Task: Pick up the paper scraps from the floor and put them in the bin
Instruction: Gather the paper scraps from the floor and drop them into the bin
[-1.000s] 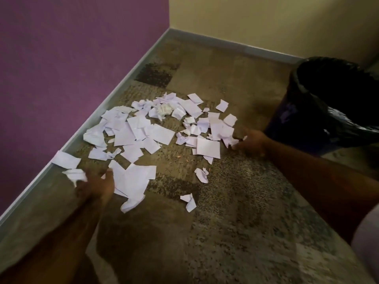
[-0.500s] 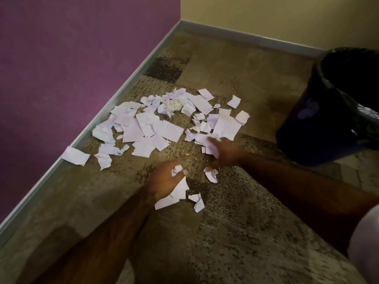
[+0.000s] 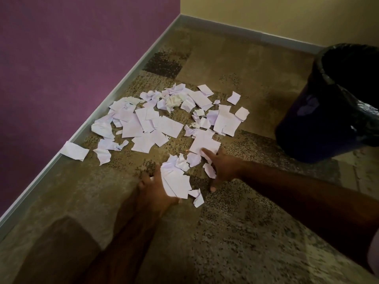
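Several white paper scraps (image 3: 164, 121) lie spread over the brown carpet near the purple wall. A small heap of scraps (image 3: 176, 179) sits closest to me. My left hand (image 3: 153, 189) rests against that heap's left side, fingers spread, palm partly under a large piece. My right hand (image 3: 223, 167) lies flat on the carpet at the heap's right, fingers apart, one finger on a square sheet (image 3: 205, 143) and a small scrap under the palm. A dark bin (image 3: 320, 128) with a black liner stands to the right, apart from both hands.
The purple wall (image 3: 71, 68) with a grey skirting board runs along the left. A yellow wall (image 3: 276, 15) closes the far side. One stray scrap (image 3: 73, 150) lies against the skirting. Bare carpet stretches between the scraps and the bin.
My left hand has dragged scraps from near the wall toward the centre. My right hand has swept in from near the bin. Both hands now flank one small heap.
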